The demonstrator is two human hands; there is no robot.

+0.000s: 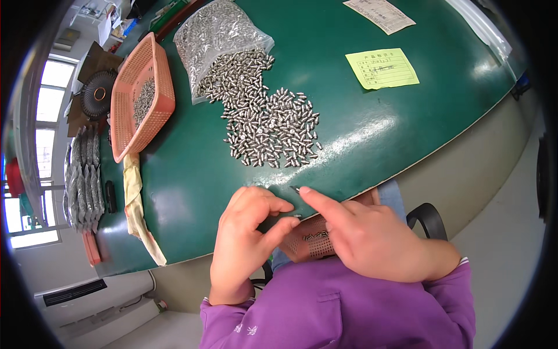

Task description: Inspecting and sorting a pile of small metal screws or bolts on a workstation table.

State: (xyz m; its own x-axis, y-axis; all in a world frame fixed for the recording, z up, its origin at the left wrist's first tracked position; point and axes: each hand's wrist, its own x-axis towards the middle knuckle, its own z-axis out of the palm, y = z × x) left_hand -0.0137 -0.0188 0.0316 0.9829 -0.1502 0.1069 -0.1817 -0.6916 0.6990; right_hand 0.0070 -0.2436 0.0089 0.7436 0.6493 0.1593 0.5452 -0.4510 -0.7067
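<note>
Hundreds of little metal pins sit spilled from the bag; nearer than that heap, right hand fingertips one pin to the table edge, left hand loosely curled, holding nothing visible, probably for sorting.

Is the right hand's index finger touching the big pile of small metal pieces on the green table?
Apart. In the head view the right hand points near the table edge, and bare green table separates its fingertip from the pile of metal pieces.

purple long sleeves, bare fingers
</note>
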